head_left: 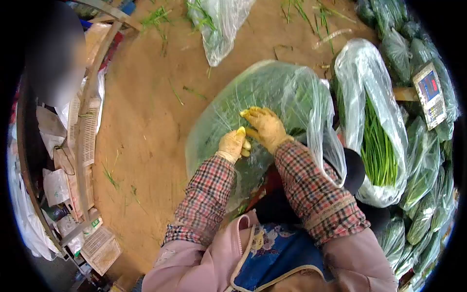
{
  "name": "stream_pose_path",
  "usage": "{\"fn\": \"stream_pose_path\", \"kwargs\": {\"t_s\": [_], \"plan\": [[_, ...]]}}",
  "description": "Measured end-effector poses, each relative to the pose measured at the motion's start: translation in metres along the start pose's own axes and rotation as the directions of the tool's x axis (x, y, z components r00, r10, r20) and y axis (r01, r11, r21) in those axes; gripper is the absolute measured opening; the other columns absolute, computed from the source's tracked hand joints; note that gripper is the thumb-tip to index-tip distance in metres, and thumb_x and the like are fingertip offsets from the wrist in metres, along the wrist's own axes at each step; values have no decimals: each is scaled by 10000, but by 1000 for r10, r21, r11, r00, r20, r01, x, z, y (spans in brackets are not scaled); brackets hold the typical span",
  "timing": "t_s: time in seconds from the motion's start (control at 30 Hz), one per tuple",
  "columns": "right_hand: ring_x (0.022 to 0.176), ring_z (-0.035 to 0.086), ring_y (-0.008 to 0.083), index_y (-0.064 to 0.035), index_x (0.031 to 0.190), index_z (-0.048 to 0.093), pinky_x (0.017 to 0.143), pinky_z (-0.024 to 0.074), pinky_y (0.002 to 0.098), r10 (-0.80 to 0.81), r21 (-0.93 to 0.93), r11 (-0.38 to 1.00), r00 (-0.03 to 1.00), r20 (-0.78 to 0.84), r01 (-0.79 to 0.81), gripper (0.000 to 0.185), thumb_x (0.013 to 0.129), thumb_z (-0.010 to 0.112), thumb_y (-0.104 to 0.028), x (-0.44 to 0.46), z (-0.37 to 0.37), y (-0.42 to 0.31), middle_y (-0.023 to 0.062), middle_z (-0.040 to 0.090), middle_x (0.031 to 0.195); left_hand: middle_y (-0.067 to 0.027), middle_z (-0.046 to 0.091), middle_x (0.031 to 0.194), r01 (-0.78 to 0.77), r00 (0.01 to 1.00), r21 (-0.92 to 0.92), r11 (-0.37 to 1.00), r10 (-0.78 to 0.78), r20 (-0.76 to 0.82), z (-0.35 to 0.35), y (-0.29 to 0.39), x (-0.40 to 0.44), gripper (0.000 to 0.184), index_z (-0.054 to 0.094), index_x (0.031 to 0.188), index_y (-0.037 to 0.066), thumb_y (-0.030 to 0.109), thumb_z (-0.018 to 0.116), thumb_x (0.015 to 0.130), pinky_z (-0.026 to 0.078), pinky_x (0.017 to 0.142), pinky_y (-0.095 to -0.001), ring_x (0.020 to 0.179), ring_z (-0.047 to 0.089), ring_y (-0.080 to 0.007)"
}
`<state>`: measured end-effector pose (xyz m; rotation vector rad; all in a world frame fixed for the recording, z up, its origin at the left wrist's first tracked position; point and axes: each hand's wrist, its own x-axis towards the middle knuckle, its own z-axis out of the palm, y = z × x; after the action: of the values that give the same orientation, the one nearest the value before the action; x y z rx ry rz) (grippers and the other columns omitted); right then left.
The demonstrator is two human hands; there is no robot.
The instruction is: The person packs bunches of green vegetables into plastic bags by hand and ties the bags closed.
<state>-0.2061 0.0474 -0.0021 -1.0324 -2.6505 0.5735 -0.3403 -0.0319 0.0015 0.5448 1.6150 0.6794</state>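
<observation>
A large clear plastic bag (209, 131) with green leaves inside lies in front of me on the brown surface. My left hand (232, 146), in a pale yellow glove, is closed on the near side of the bag, its thumb pointing up. Just right of it and slightly farther off, my right hand (266, 128), also gloved, has bent fingers pinching the film, which creases around the fingertips. Checked sleeves cover both forearms. What lies under the hands is blurred by the film.
An open bag of long green stalks (379, 146) stands at my right, beside a digital scale display (430, 95). Several packed bags (421, 165) line the right edge. A smaller plastic bag (219, 29) lies at the far side. A metal frame (86, 112) and a person are at left.
</observation>
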Motion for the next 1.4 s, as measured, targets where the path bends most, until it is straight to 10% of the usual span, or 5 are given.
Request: {"fn": "stream_pose_path", "kwargs": {"t_s": [0.13,0.23,0.5,0.83,1.4], "plan": [[1113,463,275,-108,1253,415,976,335,383,94,188,978,995,-12,-90,605,713,659,-234,2,-12,-8,118,510,1185,-95,589,583,-9,965,316,949,91,-246,-17,59,4,394,577,759,21,396,505,858,458,441,-327,453,570,-196],[1012,509,292,-96,1314,341,876,413,383,158,239,961,986,-60,-140,757,654,696,-203,3,-4,-8,101,531,1138,-223,562,1097,168,971,753,636,26,-239,-8,72,28,530,615,1016,35,495,498,781,433,855,-394,1022,552,-318],[972,544,275,-51,1360,218,866,406,371,113,263,959,994,-4,-108,863,668,715,-190,6,-7,-5,59,589,1061,-140,621,1026,-150,983,979,137,-88,163,-19,47,93,236,660,961,87,212,547,795,479,792,-384,958,598,-288],[982,548,286,-71,1376,184,900,397,365,207,293,929,973,101,-228,889,680,715,-223,3,-12,-4,88,596,1066,-117,636,692,3,978,230,973,45,-203,-24,-24,68,443,640,759,57,374,361,890,464,588,-384,605,607,-259],[1049,508,294,-66,1355,243,919,383,368,137,310,939,989,56,-148,812,688,669,-246,6,9,8,97,563,1131,-67,628,746,142,986,825,546,-151,-69,-44,49,106,597,626,823,34,576,377,855,427,699,-342,717,578,-213]]}}
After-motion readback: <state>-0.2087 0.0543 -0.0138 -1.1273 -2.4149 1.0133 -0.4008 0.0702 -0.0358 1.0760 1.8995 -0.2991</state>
